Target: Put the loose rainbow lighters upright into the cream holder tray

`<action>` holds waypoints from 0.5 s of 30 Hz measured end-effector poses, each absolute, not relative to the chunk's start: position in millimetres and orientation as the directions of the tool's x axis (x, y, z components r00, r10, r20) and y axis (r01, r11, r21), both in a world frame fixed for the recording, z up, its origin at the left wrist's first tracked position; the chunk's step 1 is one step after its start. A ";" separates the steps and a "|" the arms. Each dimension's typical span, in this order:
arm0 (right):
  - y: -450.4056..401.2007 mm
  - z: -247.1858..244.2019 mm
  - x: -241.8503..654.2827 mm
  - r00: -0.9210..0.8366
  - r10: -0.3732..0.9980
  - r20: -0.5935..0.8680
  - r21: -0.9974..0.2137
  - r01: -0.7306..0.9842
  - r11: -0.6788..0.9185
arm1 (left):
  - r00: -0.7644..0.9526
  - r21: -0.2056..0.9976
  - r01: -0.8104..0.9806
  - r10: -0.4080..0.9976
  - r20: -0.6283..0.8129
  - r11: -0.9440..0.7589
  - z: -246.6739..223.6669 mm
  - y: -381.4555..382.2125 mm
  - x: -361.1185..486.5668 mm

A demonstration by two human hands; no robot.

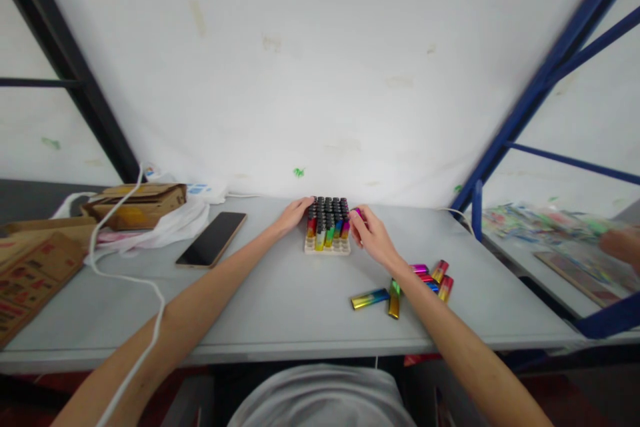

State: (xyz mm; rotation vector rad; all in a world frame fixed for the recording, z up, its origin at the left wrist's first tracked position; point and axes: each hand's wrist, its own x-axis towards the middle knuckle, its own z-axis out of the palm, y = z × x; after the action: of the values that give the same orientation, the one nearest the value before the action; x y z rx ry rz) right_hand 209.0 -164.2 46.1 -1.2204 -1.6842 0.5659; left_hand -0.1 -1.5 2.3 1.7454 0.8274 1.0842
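Note:
Near the wall stands a white lighter tray (327, 251), its rows filled with upright lighters (330, 227) with black tops and coloured metallic bodies; a few open holes show along its front edge. My left hand (295, 215) grips the tray's back left side, fingertips against the outer lighters. At the right side of the tray, my right hand (371, 233) pinches a purple lighter (357, 211), mostly covered by the fingers. Several loose lighters lie by my right forearm, among them a blue and gold one (370, 299) and a green and gold one (395, 299).
A phone (213, 240) lies left of my left forearm. Cardboard boxes (135, 207), a plastic bag (175, 230) and a white cable (127, 277) occupy the left side. Past the blue frame (520, 103) at right, another person's hand (620, 245) is beside plastic packets (545, 223).

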 end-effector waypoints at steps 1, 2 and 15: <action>-165.5 48.9 211.3 -0.068 0.891 0.449 -0.770 0.476 0.424 | 0.392 0.924 0.084 0.865 0.314 -0.374 2.6 -2.0 -0.1; -166.6 51.5 213.6 -0.084 0.872 0.482 -0.736 0.501 0.455 | 0.392 0.924 0.090 0.866 0.310 -0.371 3.3 -2.8 -0.1; -162.5 50.9 230.6 -0.300 0.797 0.524 -0.368 0.765 0.529 | 0.403 0.919 0.115 0.863 0.304 -0.378 10.3 -10.6 -0.8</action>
State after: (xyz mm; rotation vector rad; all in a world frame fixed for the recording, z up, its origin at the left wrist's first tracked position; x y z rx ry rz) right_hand 230.6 -162.5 50.9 -1.2618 -2.0980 0.0629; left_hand -0.8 -10.6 10.3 1.7707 0.8518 1.0560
